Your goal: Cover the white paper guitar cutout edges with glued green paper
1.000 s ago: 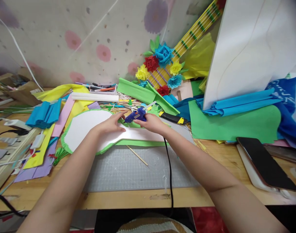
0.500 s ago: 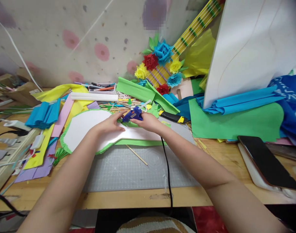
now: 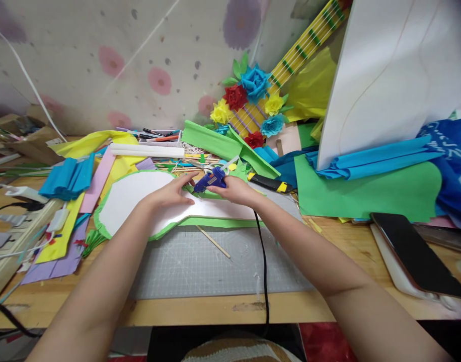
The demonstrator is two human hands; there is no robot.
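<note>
A white guitar-shaped board [image 3: 136, 198] lies on the grey cutting mat [image 3: 170, 271], with green crepe paper [image 3: 211, 221] along its border. My right hand [image 3: 236, 191] is wrapped round a blue glue gun [image 3: 210, 180], whose nozzle points left and down at the board's far edge. A pale glue stick sticks out of the gun's back. Across the board's narrowing part rests my left hand [image 3: 173, 192], thumb and fingers apart, the fingertips by the green paper at the far edge. The black cord [image 3: 263, 266] runs from under my right wrist over the table's front edge.
Behind the board lie a yellow-black utility knife [image 3: 270, 183], thin sticks and green paper strips [image 3: 211, 140]. A flower-trimmed yellow paper guitar [image 3: 291, 65] leans on the wall. At right are a white panel [image 3: 370, 80] and a phone [image 3: 415, 254]; a power strip [image 3: 15, 241] is at left.
My right hand has shifted the glue gun slightly to the right along the board's far edge. My left hand and the board stay nearly in place.
</note>
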